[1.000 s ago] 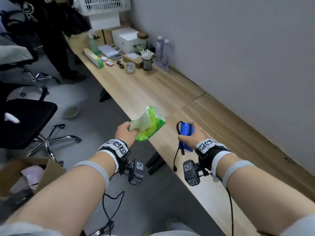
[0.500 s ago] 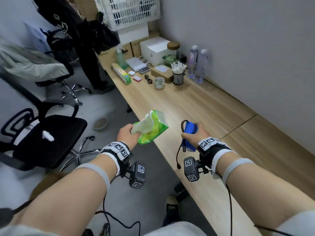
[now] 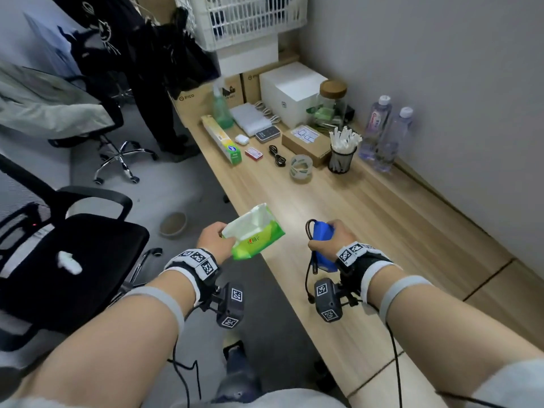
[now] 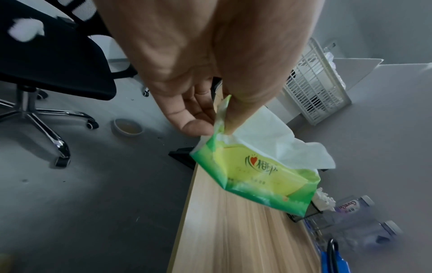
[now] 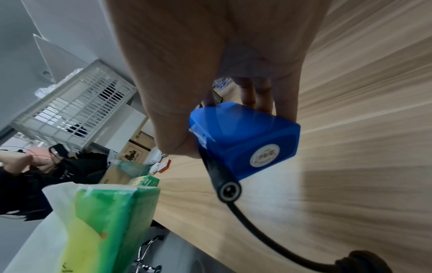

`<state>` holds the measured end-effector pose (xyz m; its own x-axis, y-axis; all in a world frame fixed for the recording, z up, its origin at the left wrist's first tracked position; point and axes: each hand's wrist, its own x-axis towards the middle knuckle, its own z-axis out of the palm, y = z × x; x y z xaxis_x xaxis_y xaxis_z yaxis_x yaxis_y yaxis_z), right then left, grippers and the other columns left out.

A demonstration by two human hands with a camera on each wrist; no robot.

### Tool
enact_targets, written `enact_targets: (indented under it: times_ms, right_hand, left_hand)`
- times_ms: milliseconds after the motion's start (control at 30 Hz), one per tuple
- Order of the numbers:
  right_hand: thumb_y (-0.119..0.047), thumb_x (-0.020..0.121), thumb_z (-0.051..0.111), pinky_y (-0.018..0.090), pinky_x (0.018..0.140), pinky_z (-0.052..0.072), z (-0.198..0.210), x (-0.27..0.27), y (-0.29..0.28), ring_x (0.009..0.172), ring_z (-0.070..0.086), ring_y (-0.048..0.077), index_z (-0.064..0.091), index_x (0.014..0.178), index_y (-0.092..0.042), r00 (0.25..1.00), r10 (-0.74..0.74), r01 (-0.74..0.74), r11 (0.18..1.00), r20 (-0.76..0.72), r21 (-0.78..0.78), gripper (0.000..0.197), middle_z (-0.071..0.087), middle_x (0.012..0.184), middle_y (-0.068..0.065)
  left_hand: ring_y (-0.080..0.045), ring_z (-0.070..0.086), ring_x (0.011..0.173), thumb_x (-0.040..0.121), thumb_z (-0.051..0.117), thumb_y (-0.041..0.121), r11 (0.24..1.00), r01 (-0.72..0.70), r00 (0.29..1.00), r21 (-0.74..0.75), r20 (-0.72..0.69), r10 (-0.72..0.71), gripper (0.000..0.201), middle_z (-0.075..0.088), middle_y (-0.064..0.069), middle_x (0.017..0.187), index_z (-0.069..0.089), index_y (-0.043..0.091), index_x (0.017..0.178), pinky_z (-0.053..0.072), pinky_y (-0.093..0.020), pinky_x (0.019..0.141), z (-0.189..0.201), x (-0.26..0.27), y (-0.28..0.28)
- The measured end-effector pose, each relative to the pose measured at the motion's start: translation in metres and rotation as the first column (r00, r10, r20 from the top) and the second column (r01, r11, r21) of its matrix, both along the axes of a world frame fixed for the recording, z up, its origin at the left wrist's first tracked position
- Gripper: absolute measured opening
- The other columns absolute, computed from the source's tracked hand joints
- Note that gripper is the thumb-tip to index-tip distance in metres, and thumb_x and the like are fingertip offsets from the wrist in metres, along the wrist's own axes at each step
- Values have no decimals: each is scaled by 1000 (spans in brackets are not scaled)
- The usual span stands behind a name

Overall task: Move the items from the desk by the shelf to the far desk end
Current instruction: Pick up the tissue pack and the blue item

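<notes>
My left hand (image 3: 212, 240) (image 4: 210, 118) pinches one end of a green tissue pack (image 3: 256, 234) (image 4: 259, 182) with white tissue sticking out, held in the air over the desk's near edge. In my right hand (image 3: 329, 241) (image 5: 222, 114) is a blue battery pack (image 3: 323, 245) (image 5: 245, 142), gripped above the wooden desk (image 3: 368, 219); its black cable (image 3: 308, 278) (image 5: 257, 227) dangles below. The tissue pack (image 5: 103, 227) also shows at the lower left of the right wrist view. Other items cluster at the far desk end: a tape roll (image 3: 300, 168), a pen cup (image 3: 341, 154), two water bottles (image 3: 385, 134).
A white box (image 3: 290, 89), a glass jar (image 3: 331, 107), a cardboard box (image 3: 306, 144) and small gadgets crowd the far end under a white basket (image 3: 247, 19). A black office chair (image 3: 70, 260) stands left on the floor, a bowl (image 3: 173, 224) beyond it. A person in black (image 3: 141, 69) stands at the back.
I have walked along the desk toward the far end; the clustered items are nearer and larger. Both hands still carry the tissue pack and the battery pack.
</notes>
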<state>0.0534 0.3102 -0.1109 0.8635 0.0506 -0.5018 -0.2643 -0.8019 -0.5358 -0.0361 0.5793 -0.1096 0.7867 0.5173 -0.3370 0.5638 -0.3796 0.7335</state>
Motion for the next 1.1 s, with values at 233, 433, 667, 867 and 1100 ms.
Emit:
enact_targets:
  times_ms: [233,433,667,867,1100]
  right_hand:
    - [-48,69,73,35,71,46,-9,67,75,96,57,32,36,136,-28,993,-73,59,987,-91,-152,79,49,123,12]
    - [-48,62,75,39,73,54,-18,102,137,93,56,31,39,131,-29,985,-145,128,978,-95,-163,80,48,121,11]
    - [-50,69,73,29,66,38,-45,145,156,84,51,28,38,132,-29,977,-165,138,971,-132,-194,75,48,126,11]
    - [-46,70,74,35,74,40,-73,201,178,88,50,34,32,137,-27,934,-305,280,948,-185,-149,81,40,129,16]
    - [-50,65,73,39,86,40,-92,240,208,116,45,39,23,138,-20,918,-365,314,909,-155,-275,94,36,129,19]
  left_hand:
    - [-27,68,64,82,67,3,992,-27,1000,-119,-10,26,12,68,-14,87,64,13,87,62,-35,59,-21,92,77]
    - [-23,73,65,79,74,12,996,34,999,-79,-33,-37,16,72,-12,90,68,13,94,56,-23,48,-38,166,128]
    - [-21,72,70,79,76,19,990,141,979,-1,-149,-139,34,71,-8,94,68,10,110,59,-28,62,-65,230,139]
    - [-28,68,97,81,72,15,987,158,967,27,-209,-149,43,69,-6,101,64,11,123,53,-34,89,-68,271,141]
    - [-25,67,101,75,77,14,989,107,978,-99,-170,-122,62,65,2,93,53,26,131,56,-49,91,-72,293,151]
